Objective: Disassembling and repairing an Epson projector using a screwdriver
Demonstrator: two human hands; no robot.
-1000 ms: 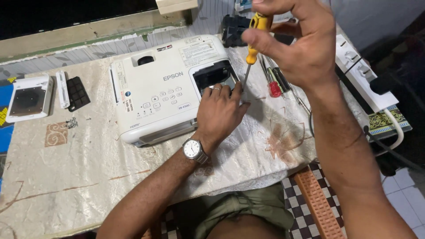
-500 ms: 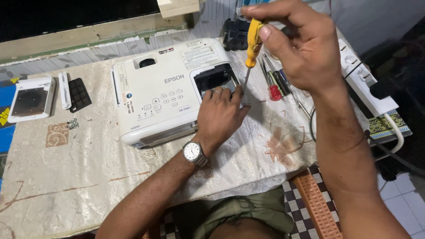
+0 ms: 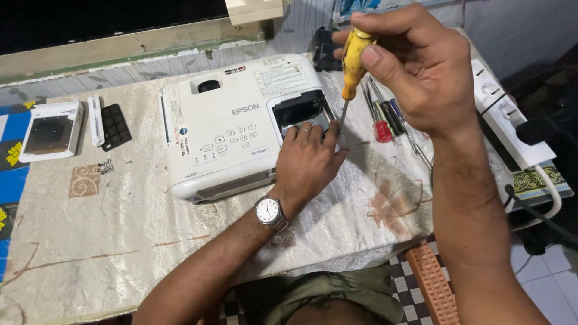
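A white projector (image 3: 229, 129) lies on the cloth-covered table (image 3: 120, 241), with a dark open compartment at its right end. My left hand (image 3: 308, 161), a watch on its wrist, rests against that right end, fingers touching the edge of the opening. My right hand (image 3: 415, 72) holds a yellow-handled screwdriver (image 3: 352, 66) upright above it. The thin shaft points down to the projector's right edge, just beside my left fingers.
Several spare screwdrivers (image 3: 385, 117) lie right of the projector. A white cover panel (image 3: 51, 129), a black grille piece (image 3: 114, 126) and small screws (image 3: 107, 167) sit at the left. A white power strip (image 3: 512, 120) with cables lies at the right edge.
The view has shifted a little. My right hand has tilted the screwdriver and moved slightly right; its tip stays at the projector's right edge. My left hand stays put.
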